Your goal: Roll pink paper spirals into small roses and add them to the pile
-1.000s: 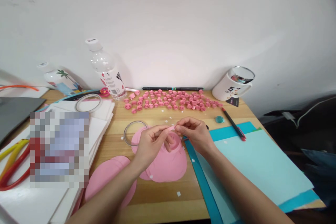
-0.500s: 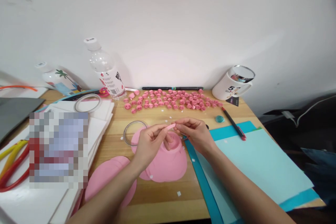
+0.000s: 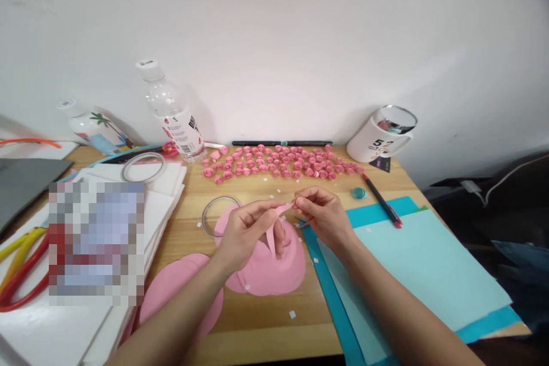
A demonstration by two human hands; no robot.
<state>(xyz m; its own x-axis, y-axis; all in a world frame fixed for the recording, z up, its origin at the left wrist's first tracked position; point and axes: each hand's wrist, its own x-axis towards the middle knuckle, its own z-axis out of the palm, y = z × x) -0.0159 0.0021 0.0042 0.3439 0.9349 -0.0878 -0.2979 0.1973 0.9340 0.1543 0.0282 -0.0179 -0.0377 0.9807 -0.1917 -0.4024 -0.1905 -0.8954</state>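
Between my two hands stretches a narrow pink paper strip [image 3: 285, 208], its other part hanging down past the left fingers. My left hand [image 3: 246, 231] pinches the strip between thumb and fingers. At the strip's upper right end, my right hand [image 3: 323, 214] grips it with closed fingertips. Just below lie overlapping pink paper circles [image 3: 274, 277], one of them cut and curled. Behind the hands, many small rolled pink paper coils [image 3: 261, 164] are spread across the wooden table [image 3: 266, 326].
Left are white sheets [image 3: 158, 200] with red-yellow scissors [image 3: 26, 269], more pink circles [image 3: 184, 280] and a plastic bottle [image 3: 169, 108]. A tape ring [image 3: 206, 223] lies by the left hand. Right are blue paper [image 3: 412, 274], a red-black pen [image 3: 381, 200] and a white mug [image 3: 377, 137].
My right hand has shifted slightly right and up, drawing out more of the strip. A longer length of it now hangs below my left fingers.
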